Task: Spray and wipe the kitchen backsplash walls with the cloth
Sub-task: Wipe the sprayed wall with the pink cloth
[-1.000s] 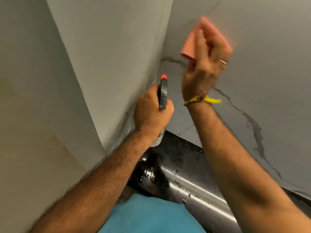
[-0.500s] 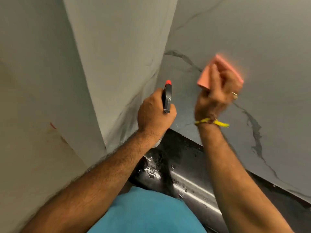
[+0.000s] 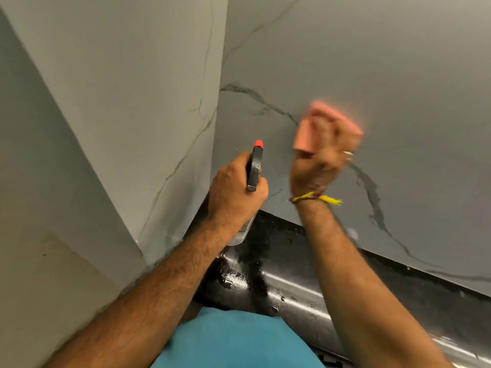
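Note:
My right hand presses a pink cloth against the grey veined backsplash wall, just right of the corner; the hand and cloth are motion-blurred. My left hand grips a spray bottle with a dark trigger head and red nozzle tip pointing up toward the wall. The bottle's clear body shows below the fist. The left side wall meets the back wall at the corner.
A wet black countertop runs along the base of the back wall, with droplets and glare streaks. A plain beige wall stands at far left. My teal shirt fills the bottom centre.
My right hand has swept the cloth down the back wall from high up to mid-height. The left hand with the bottle has kept its place near the corner.

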